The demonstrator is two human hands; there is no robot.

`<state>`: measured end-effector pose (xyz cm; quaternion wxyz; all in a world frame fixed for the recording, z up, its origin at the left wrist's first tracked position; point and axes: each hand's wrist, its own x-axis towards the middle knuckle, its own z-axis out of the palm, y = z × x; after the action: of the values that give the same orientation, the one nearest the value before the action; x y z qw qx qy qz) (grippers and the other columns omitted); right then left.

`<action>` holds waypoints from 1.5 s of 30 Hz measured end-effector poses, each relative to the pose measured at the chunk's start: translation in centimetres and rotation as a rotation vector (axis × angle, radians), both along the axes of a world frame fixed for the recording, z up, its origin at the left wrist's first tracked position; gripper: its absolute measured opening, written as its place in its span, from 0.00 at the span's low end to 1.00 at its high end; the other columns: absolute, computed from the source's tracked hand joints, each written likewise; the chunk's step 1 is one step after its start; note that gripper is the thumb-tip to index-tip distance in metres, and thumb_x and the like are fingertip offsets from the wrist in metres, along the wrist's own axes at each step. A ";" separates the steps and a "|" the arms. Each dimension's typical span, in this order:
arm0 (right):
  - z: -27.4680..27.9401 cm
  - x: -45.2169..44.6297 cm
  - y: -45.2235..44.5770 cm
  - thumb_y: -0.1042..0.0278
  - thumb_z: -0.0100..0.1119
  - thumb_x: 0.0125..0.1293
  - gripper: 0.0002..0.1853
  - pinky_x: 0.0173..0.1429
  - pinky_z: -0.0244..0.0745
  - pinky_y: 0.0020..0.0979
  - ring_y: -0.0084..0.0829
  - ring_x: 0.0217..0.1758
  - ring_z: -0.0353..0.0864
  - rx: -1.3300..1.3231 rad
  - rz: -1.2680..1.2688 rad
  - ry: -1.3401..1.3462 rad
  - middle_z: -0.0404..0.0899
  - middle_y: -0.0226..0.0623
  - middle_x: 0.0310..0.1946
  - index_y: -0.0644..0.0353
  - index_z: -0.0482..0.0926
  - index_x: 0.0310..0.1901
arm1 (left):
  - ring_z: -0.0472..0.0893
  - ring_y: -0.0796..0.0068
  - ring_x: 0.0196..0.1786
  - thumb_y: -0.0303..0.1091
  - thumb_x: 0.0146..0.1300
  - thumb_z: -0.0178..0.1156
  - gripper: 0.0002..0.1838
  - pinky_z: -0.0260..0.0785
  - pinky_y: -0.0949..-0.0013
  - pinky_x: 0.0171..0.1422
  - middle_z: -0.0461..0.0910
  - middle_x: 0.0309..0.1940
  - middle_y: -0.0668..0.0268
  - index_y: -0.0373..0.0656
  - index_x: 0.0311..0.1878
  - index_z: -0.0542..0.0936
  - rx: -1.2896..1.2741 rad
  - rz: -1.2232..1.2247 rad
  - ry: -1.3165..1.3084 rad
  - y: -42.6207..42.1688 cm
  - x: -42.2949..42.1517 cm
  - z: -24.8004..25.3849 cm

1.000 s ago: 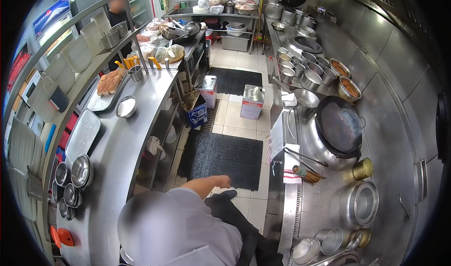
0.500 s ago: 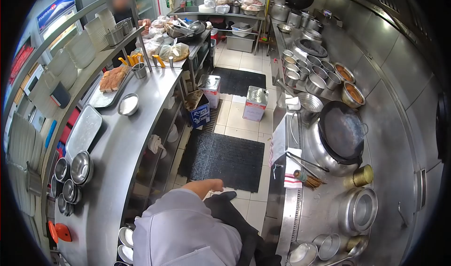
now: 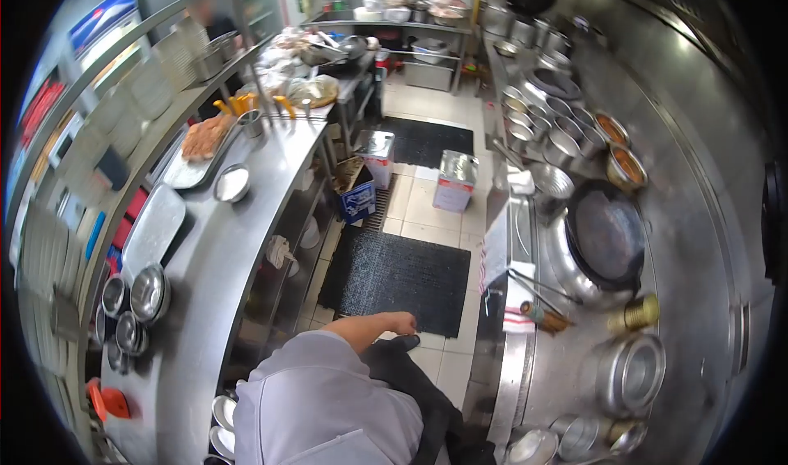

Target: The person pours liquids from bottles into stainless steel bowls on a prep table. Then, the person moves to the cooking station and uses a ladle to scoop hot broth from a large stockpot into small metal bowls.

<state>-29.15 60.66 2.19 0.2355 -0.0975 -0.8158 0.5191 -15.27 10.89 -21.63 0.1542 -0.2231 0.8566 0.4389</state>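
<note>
My left hand [image 3: 402, 324] hangs low in front of my body, past the end of a grey sleeve [image 3: 308, 362]. It hovers over the floor, just above my dark trousers and black shoe. Its fingers are blurred and turned away, so their pose and anything in them cannot be made out. Below it in the view lies a black rubber mat [image 3: 394, 276] on the tiles. My right hand is out of view.
On the left, a steel counter [image 3: 217, 276] bears bowls [image 3: 148, 293] and trays [image 3: 156, 227]. To the right, a cooking range holds a wok [image 3: 607, 231], pots and a bamboo brush [image 3: 546, 317]. Tins [image 3: 455, 180] stand on the floor. A person [image 3: 209, 22] is at the back left.
My left hand has swung slightly forward and right, showing more forearm. The whole view has shifted a little to the right and blurred.
</note>
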 end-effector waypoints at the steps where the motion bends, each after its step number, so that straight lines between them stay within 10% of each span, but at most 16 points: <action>1: 0.4 0.6 -0.2 0.62 0.70 0.59 0.33 0.51 0.78 0.46 0.46 0.50 0.80 -0.060 -0.025 0.035 0.79 0.51 0.52 0.58 0.70 0.66 | 0.85 0.55 0.39 0.41 0.54 0.59 0.19 0.77 0.55 0.45 0.85 0.35 0.51 0.36 0.42 0.84 0.021 0.045 0.032 0.3 0.0 1.2; 3: 1.4 2.4 0.1 0.65 0.68 0.63 0.31 0.55 0.77 0.45 0.48 0.53 0.80 -0.126 -0.153 -0.074 0.77 0.57 0.54 0.64 0.69 0.66 | 0.84 0.54 0.43 0.41 0.55 0.59 0.21 0.77 0.55 0.50 0.85 0.41 0.49 0.36 0.46 0.84 0.078 0.022 0.090 0.8 -1.2 3.5; 4: -1.6 1.3 2.0 0.71 0.56 0.64 0.31 0.23 0.63 0.32 0.28 0.20 0.71 -0.185 -0.066 0.048 0.80 0.37 0.34 0.54 0.67 0.70 | 0.84 0.63 0.41 0.37 0.60 0.60 0.24 0.79 0.60 0.44 0.84 0.44 0.53 0.34 0.57 0.78 0.130 -0.047 0.031 0.2 -1.6 2.2; 9: 3.6 3.1 -0.5 0.80 0.54 0.68 0.34 0.19 0.63 0.22 0.16 0.20 0.68 -0.421 -0.004 -0.124 0.76 0.36 0.39 0.54 0.57 0.74 | 0.84 0.68 0.34 0.39 0.59 0.62 0.22 0.75 0.61 0.34 0.84 0.38 0.60 0.37 0.53 0.80 0.421 0.210 -0.367 -1.3 0.9 -2.1; 11: 4.6 3.3 -0.8 0.80 0.56 0.67 0.34 0.21 0.68 0.22 0.17 0.21 0.72 -0.458 -0.033 -0.118 0.76 0.38 0.39 0.55 0.59 0.74 | 0.81 0.70 0.31 0.41 0.61 0.61 0.18 0.73 0.62 0.31 0.81 0.34 0.64 0.39 0.49 0.80 0.367 -0.033 -0.435 -2.9 2.6 -4.4; 13: 4.8 3.2 -0.3 0.80 0.57 0.66 0.34 0.22 0.68 0.22 0.18 0.20 0.71 -0.444 -0.048 -0.117 0.76 0.39 0.38 0.56 0.60 0.73 | 0.79 0.73 0.32 0.43 0.63 0.59 0.15 0.71 0.66 0.30 0.80 0.35 0.66 0.44 0.48 0.80 0.407 0.179 -0.643 -0.6 2.1 0.8; 20: 4.9 5.3 -0.3 0.78 0.59 0.64 0.33 0.21 0.68 0.23 0.17 0.20 0.72 -0.340 -0.079 -0.201 0.76 0.34 0.31 0.57 0.64 0.71 | 0.78 0.75 0.28 0.43 0.64 0.59 0.12 0.69 0.71 0.30 0.80 0.33 0.69 0.48 0.45 0.81 0.459 0.125 -0.578 -0.6 0.1 2.2; 26: 5.3 6.1 1.3 0.76 0.61 0.63 0.31 0.31 0.73 0.25 0.19 0.26 0.75 -0.109 -0.076 -0.166 0.79 0.36 0.30 0.58 0.67 0.69 | 0.81 0.71 0.32 0.37 0.70 0.56 0.21 0.72 0.69 0.31 0.80 0.41 0.65 0.45 0.64 0.71 0.485 0.065 -0.517 0.4 -4.7 2.4; 45: 7.7 4.6 10.1 0.71 0.58 0.71 0.32 0.19 0.62 0.22 0.16 0.18 0.67 -0.309 -0.426 0.102 0.72 0.28 0.24 0.62 0.57 0.73 | 0.82 0.72 0.28 0.34 0.63 0.58 0.15 0.68 0.70 0.22 0.80 0.30 0.64 0.41 0.51 0.79 0.416 0.082 -0.484 2.9 -3.5 2.5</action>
<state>-24.58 70.75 9.85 0.3626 -0.2755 -0.6749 0.5807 -18.76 13.74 -19.12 0.3778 -0.3189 0.6774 0.5446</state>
